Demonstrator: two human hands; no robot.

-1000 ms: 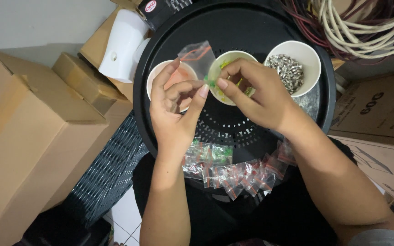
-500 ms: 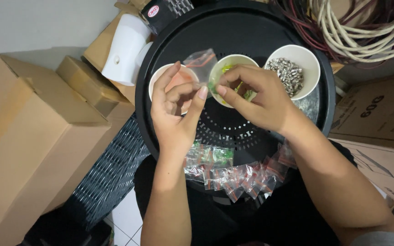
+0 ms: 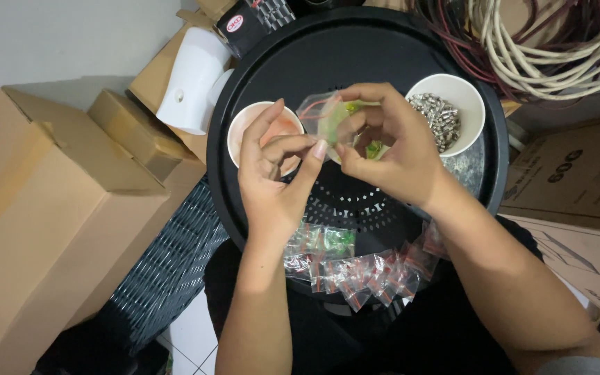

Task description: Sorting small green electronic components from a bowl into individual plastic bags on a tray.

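We are holding a small clear bag [image 3: 322, 114] up between both hands, just above the middle cup [image 3: 376, 147], so that anything slipping out is falling back among the green bits there. Our left hand [image 3: 276, 173] is pinching the bag's lower edge between thumb and forefinger, the other fingers curled in loosely, the palm turned toward us. Our right hand [image 3: 390, 142] is arching over the cup, its forefinger and thumb closing on the bag's far side near the red strip, so the two hands are pulling the mouth taut between them. Whether anything is sitting inside the bag, we cannot tell.

The three cups are standing in a row on the black tray [image 3: 355, 48]: a left cup [image 3: 244, 132] with pinkish contents, the middle one mostly hidden by our fingers, and a right cup [image 3: 477, 111] of small metal parts. Filled bags [image 3: 355, 267] are lying in a heap at the tray's near edge, close to our wrists.
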